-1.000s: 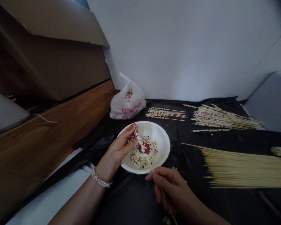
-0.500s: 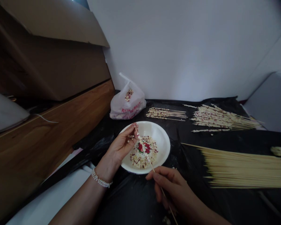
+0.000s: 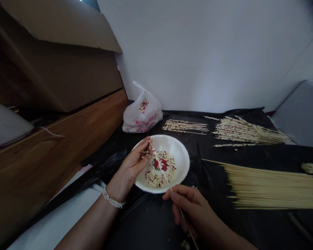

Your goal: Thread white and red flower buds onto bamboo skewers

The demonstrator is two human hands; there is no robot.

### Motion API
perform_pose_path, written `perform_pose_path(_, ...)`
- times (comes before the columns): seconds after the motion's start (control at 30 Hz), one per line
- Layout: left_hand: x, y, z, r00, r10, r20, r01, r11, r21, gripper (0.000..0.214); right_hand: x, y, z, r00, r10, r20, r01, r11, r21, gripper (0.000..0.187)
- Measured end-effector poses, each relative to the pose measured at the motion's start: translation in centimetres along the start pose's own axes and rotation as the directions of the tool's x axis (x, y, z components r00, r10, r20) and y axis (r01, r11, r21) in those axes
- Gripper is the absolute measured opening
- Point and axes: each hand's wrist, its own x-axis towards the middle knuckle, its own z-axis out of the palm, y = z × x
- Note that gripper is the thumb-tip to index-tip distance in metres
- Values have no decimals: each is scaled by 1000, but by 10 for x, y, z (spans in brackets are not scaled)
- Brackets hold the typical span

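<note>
From my end I have the left hand (image 3: 137, 158) over the bowl's (image 3: 182, 154) left rim, half curled, fingertips pinched at the stick's (image 3: 169, 186) tip, with loose kernels (image 3: 146, 152) cupped in its fingers. The right hand (image 3: 190, 205) is closed round the stick's bare lower part, just on the near side of the bowl; the threaded end slants above the bowl. I judge this to be threading; next calls for centring a kernel on the point and pressing it down while my right grip stays steady.
</note>
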Motion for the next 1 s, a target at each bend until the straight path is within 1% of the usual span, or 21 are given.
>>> perform_pose_path(0.03, 4, -1, -2, 1000, -10, -10, 9, 1000, -21, 44, 0, 0, 0, 1000, 2, 5, -2, 1000, -2, 35)
perform_pose_path(0.1, 9, -2, -4, 997, -39, -62, 34, 997, -72, 39, 0, -1, 1, 1000, 13, 9, -13, 1000, -11, 36)
perform_pose_path(0.13, 10, -2, -4, 996, -46, -70, 40, 996, -79, 37, 0, -1, 1, 1000, 16, 8, -15, 1000, -15, 37)
perform_pose_path(0.17, 9, -2, -5, 998, -44, -55, 40, 997, -65, 36, 0, -1, 1, 1000, 18, 7, -18, 1000, -16, 38)
perform_pose_path(0.27, 2, -1, -6, 999, 2, 37, -3, 999, 32, 39, -1, -2, 1, 1000, 27, 4, -27, 1000, -12, 38)
perform_pose_path(0.33, -1, 0, -6, 998, 26, 65, -31, 997, 68, 39, -2, -2, 0, 999, 33, 1, -33, 999, -12, 38)
perform_pose_path(0.4, -1, 0, -5, 999, 14, 42, -16, 998, 55, 38, -2, -2, 0, 999, 35, -1, -35, 999, -15, 39)
perform_pose_path(0.53, 9, -3, -5, 998, -51, -47, 50, 998, -31, 40, -2, -1, 0, 999, 37, 5, -37, 999, -22, 41)
perform_pose_path(0.7, 11, -3, -4, 999, -42, -27, 41, 998, -39, 46, -2, -1, 1, 999, 44, -9, -45, 998, -37, 43)
perform_pose_path(0.8, 4, -1, 0, 997, -58, -53, 56, 997, -44, 39, -1, -2, 2, 999, 44, -18, -44, 998, -40, 44)
perform_pose_path(0.87, -1, 0, 3, 999, -29, -27, 29, 1000, -11, 32, -1, -3, 3, 999, 28, -20, -29, 999, -38, 43)
perform_pose_path(1.0, -12, 0, 2, 994, 71, 80, -82, 985, 153, 28, -1, -3, 3, 1000, 5, -20, -6, 1000, -28, 41)
